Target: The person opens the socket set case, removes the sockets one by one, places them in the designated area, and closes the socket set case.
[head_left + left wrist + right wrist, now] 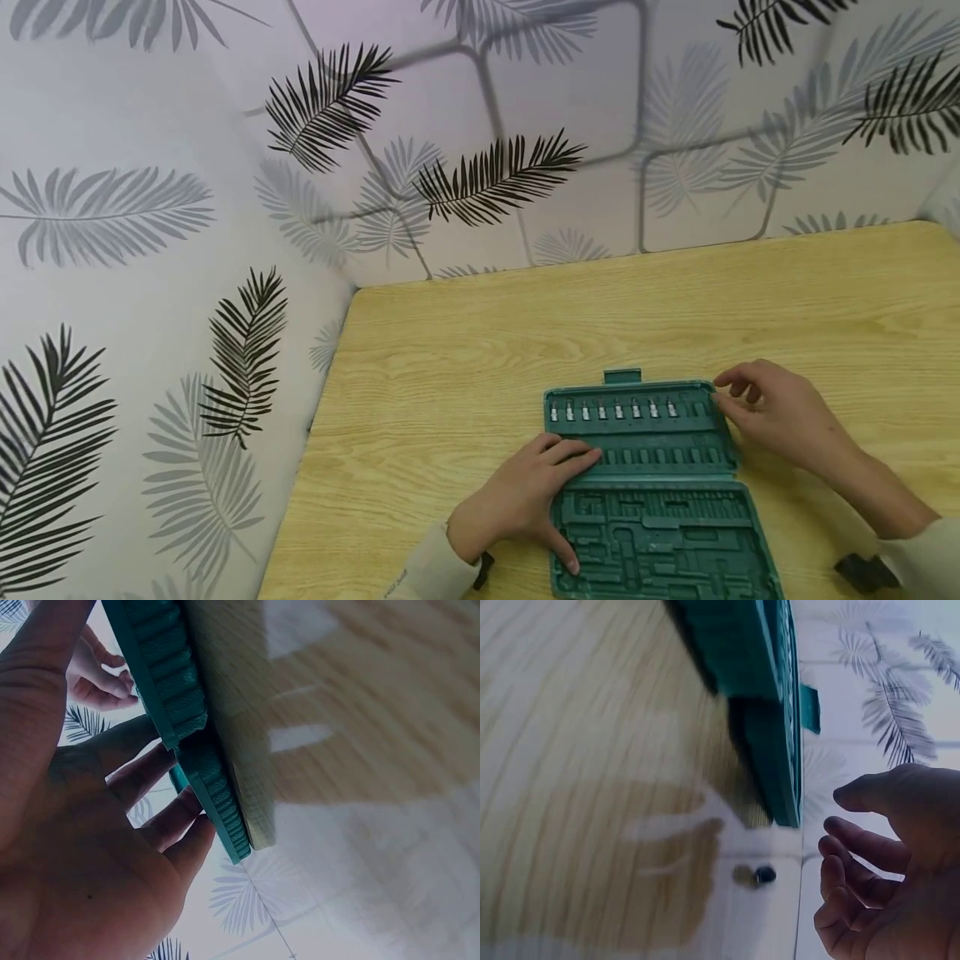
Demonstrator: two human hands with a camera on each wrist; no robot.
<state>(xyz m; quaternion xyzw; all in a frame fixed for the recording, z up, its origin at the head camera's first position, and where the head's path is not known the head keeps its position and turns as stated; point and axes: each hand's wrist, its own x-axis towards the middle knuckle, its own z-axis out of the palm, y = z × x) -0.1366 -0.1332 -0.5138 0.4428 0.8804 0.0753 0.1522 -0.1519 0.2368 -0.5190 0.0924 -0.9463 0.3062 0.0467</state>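
Left grip (521,492) splayed, right grip (783,417) loosely curled

Green case (656,478), yellow grained table (450,358), white wall (562,100) (leaf-patterned)

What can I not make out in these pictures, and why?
Head view: left end of the slot row below the silver bits, covered by the left hand.
Head view: near-right corner of the green tool case, cut off by the bottom edge.
Head view: any markings on those bits, too small to read.
Right wrist view: the small dark object, too blurred to identify.
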